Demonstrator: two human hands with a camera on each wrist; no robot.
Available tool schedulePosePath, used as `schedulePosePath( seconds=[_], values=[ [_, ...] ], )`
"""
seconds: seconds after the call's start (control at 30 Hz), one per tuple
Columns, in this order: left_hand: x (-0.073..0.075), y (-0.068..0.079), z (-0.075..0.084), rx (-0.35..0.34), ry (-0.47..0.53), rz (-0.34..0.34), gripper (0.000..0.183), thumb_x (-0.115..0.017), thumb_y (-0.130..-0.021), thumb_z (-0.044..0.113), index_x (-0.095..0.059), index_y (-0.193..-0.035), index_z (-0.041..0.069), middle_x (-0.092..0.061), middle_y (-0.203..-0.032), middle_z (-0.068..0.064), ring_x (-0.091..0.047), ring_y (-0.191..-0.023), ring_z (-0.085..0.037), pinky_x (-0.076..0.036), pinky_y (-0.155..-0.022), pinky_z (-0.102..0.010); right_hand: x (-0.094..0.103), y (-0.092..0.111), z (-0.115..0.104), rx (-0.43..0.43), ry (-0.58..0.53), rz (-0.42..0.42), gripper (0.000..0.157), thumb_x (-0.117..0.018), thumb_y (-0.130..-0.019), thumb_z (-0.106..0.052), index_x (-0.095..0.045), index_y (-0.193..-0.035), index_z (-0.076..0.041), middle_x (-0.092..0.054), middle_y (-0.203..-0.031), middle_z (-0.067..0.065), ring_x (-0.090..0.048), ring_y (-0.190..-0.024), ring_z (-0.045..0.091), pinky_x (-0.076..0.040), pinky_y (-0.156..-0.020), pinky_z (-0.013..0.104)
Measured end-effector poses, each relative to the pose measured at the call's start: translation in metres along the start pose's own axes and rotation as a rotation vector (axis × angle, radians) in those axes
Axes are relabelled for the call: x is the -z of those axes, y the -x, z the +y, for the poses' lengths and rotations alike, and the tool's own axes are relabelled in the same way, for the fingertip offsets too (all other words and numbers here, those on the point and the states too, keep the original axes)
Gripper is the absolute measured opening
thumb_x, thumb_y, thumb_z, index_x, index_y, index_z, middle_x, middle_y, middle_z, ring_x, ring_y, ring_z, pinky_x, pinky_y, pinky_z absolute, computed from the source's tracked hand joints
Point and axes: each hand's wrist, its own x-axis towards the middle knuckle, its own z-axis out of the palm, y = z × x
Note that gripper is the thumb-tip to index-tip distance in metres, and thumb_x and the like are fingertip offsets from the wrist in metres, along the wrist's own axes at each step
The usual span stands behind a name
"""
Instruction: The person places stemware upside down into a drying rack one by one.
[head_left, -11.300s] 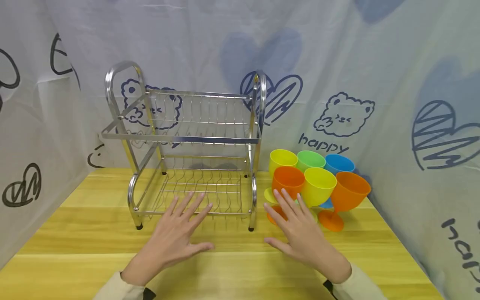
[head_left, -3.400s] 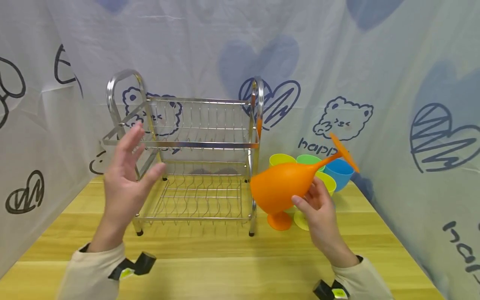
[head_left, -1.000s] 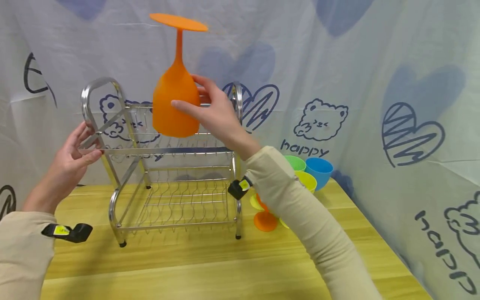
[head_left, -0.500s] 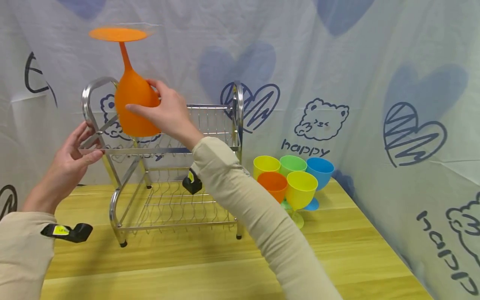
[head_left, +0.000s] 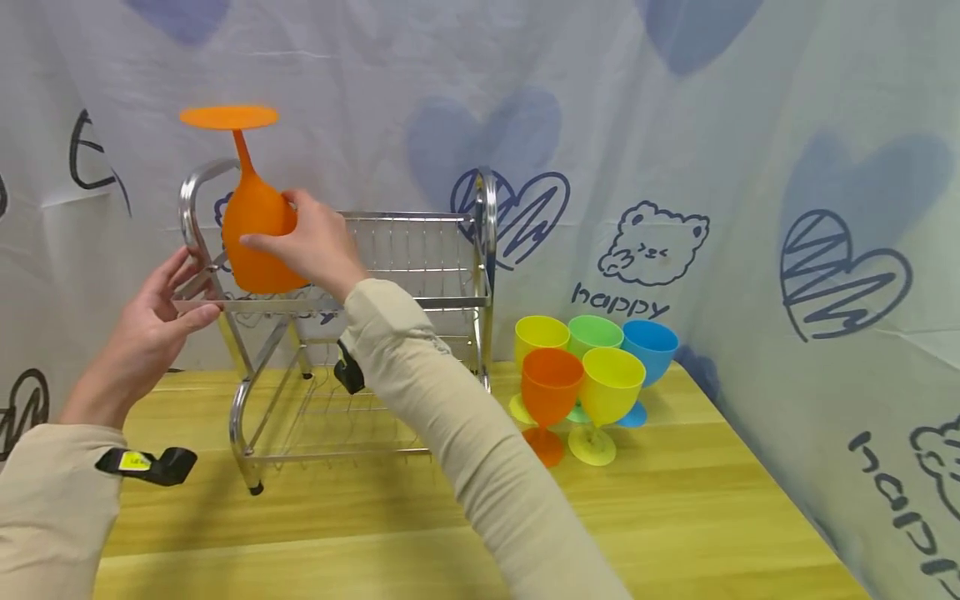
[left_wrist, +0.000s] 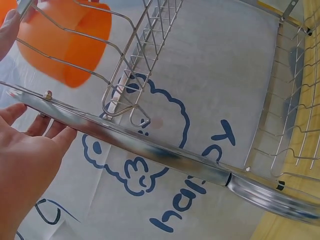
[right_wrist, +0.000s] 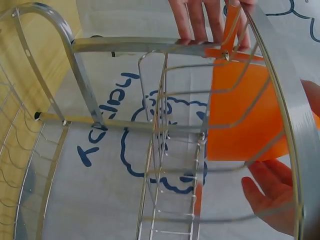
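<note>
Upside down, an orange plastic goblet [head_left: 257, 237] is at the left end of the upper tier of a two-tier metal dish rack [head_left: 442, 302]. My right hand [head_left: 322, 246] grips its bowl between thumb and fingers, stem and round foot pointing up. In the left wrist view the goblet's bowl [left_wrist: 67, 47] shows beyond the tier's wires; whether its rim touches them I cannot tell. My left hand [head_left: 146, 337] holds the rack's left front corner, thumb at the front bar and fingers at the side bar. The right wrist view shows the bowl [right_wrist: 245, 115] through the wires.
Right of the rack stand several upright goblets: a darker orange one [head_left: 552, 383], two yellow ones, a green one [head_left: 595, 333] and a blue one [head_left: 651, 346]. Wooden tabletop [head_left: 360, 542] lies in front. A patterned cloth [head_left: 375, 75] hangs behind and at the sides.
My right hand took the orange goblet from the group, turned it upside down, carried it left over the upper tier and lowered it slightly. My left hand went to the rack and stays there.
</note>
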Motion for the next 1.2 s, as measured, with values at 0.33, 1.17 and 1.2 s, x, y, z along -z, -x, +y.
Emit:
schedulePosePath(
  seconds=[0.33,1.17,1.2],
  values=[
    [0.000,0.000,-0.003,-0.023,0.026,-0.007,0.076,-0.046,-0.098,-0.006,-0.004,-0.157,0.019,0.002,-0.161,-0.009,-0.039,-0.125,-0.010,-0.019,-0.114,-0.024,-0.012,-0.001,0.002,-0.094,0.226,-0.047,0.050,-0.079,-0.078,-0.045,-0.058,-0.113,-0.017,-0.060,-0.091,-0.006,-0.055,-0.075,0.008,-0.046,-0.061,0.018],
    [0.003,0.003,0.003,0.066,-0.105,0.059,0.078,-0.052,-0.098,-0.001,-0.008,-0.157,0.025,-0.005,-0.162,-0.002,-0.056,-0.103,0.001,-0.040,-0.094,-0.010,0.008,0.008,-0.011,-0.147,0.279,-0.169,0.049,-0.076,-0.080,-0.046,-0.056,-0.111,-0.014,-0.057,-0.090,-0.004,-0.055,-0.076,0.011,-0.047,-0.062,0.024],
    [0.002,0.003,0.004,0.068,-0.121,0.066,0.078,-0.053,-0.098,0.000,-0.009,-0.157,0.026,-0.006,-0.162,-0.002,-0.056,-0.103,0.001,-0.040,-0.093,-0.010,0.009,0.009,-0.014,-0.136,0.299,-0.170,0.048,-0.076,-0.081,-0.046,-0.056,-0.111,-0.015,-0.057,-0.090,-0.004,-0.055,-0.076,0.011,-0.047,-0.062,0.024]
  ],
)
